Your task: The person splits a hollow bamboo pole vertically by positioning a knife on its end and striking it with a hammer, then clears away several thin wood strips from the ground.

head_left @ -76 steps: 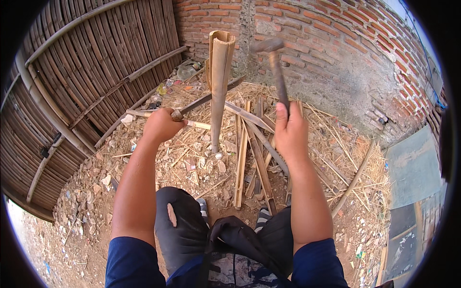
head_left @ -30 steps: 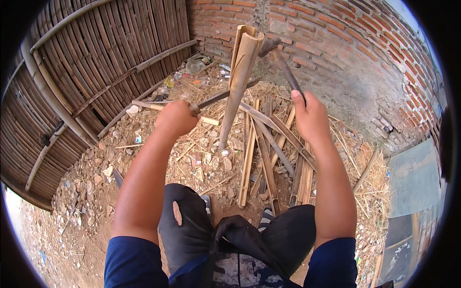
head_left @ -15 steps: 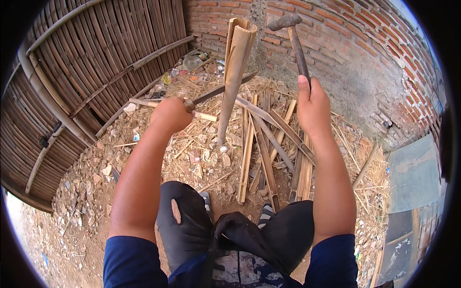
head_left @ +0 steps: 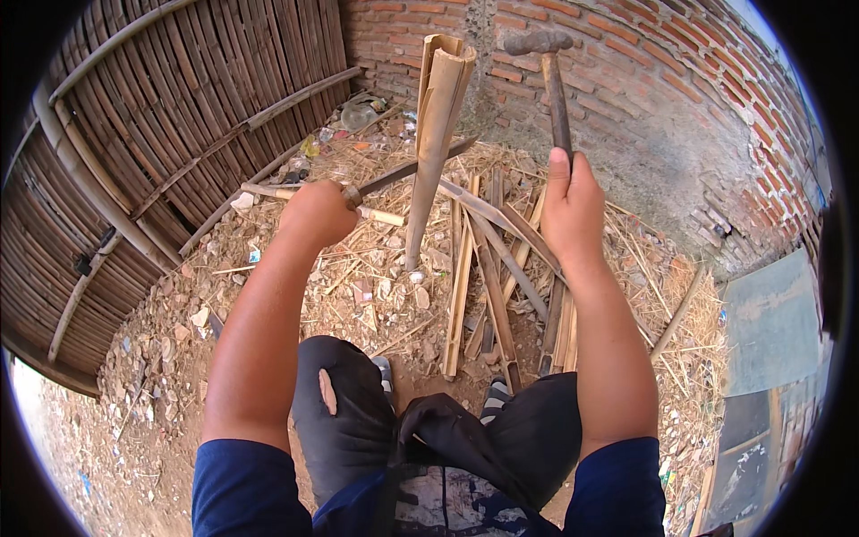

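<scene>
An upright bamboo pole (head_left: 435, 143), split open at its top, stands on the ground in front of me. My left hand (head_left: 319, 215) is closed round the handle of a machete (head_left: 394, 176). Its dark blade crosses the pole partway up and its tip sticks out to the right; how deep it sits in the bamboo I cannot tell. Raised to the right of the pole, my right hand (head_left: 574, 208) grips a hammer (head_left: 557, 89) by its wooden handle, thumb along the shaft. The hammer's metal head is up, apart from both blade and pole.
Split bamboo strips (head_left: 490, 277) lie heaped on the ground between the pole and my right arm. A slatted bamboo wall (head_left: 197, 98) stands left, and a brick wall (head_left: 617, 80) rises behind and right. Stones, straw and litter cover the ground. A grey panel (head_left: 774, 322) leans at right.
My right hand and the hammer have shifted slightly left and down, and the hammer head has turned a little. The machete and pole have barely moved.
</scene>
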A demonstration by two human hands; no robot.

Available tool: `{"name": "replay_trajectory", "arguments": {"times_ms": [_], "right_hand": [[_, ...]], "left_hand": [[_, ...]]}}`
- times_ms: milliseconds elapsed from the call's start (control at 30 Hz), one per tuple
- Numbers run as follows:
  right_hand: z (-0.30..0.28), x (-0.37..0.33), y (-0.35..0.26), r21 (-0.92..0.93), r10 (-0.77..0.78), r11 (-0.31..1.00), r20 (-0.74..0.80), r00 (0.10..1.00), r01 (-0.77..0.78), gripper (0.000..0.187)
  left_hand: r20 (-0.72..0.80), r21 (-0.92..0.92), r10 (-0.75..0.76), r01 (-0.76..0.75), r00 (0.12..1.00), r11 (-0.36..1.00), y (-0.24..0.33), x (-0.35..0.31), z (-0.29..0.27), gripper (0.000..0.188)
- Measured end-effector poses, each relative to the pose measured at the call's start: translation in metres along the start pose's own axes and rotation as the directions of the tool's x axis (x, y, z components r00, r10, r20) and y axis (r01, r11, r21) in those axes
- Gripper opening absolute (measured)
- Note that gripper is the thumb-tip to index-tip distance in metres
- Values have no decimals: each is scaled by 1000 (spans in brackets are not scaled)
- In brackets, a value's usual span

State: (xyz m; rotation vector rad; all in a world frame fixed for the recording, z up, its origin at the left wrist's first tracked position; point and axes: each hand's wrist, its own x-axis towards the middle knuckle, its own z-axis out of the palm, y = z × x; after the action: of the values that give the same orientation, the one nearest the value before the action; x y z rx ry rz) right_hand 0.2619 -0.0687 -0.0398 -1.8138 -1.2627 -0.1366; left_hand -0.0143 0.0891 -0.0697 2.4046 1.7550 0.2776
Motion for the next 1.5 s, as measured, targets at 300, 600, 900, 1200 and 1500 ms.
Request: {"name": "replay_trajectory", "arguments": {"times_ms": [300,600,900,1200,1500], "right_hand": [[-4,14,6,-190,14,981,286,958,42,50],[53,-22,47,-134,-2,991,146,989,21,52],[6,6,9,203,38,979,-92,995,-19,48],[8,13,12,-206,83,979,344,935,-11,50],[52,-20,46,-10,52,999,81,995,-52,53]], "left_hand": [[16,57,-15,14,1000,998,-5,-1,-1,41],[24,72,-39,37,999,997,4,2,-3,43],[37,85,-38,35,999,996,0,-2,-6,45],[15,113,-28,26,999,993,-3,3,-5,44],[46,91,-23,18,999,996,5,1,-8,45]]}}
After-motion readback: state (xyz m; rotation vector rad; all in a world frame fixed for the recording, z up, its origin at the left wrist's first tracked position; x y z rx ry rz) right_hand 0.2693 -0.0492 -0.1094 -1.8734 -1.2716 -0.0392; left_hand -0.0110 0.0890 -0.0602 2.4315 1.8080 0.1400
